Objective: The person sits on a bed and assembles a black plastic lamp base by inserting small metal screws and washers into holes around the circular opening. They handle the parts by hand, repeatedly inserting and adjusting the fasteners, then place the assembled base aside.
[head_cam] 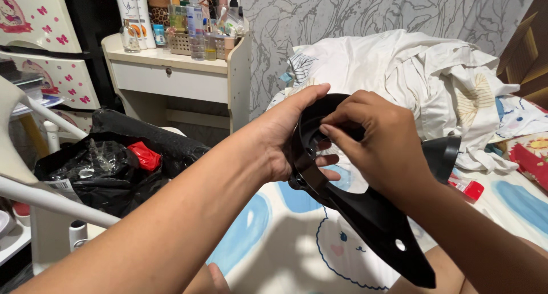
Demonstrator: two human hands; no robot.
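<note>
Gripping the ring end of a black plastic bracket (pixel 354 205) from the left, the left hand (pixel 288 137) wraps thumb over its top rim, fingers curled underneath. Opposite, the right hand (pixel 379 146) pinches the ring's inner edge with bent fingertips. Its flat tail slants down toward the near right, above a cartoon-print bedsheet (pixel 285 242). Far behind lies crumpled white bedding (pixel 422 71); left, a black rubbish bag (pixel 103 171).
</note>
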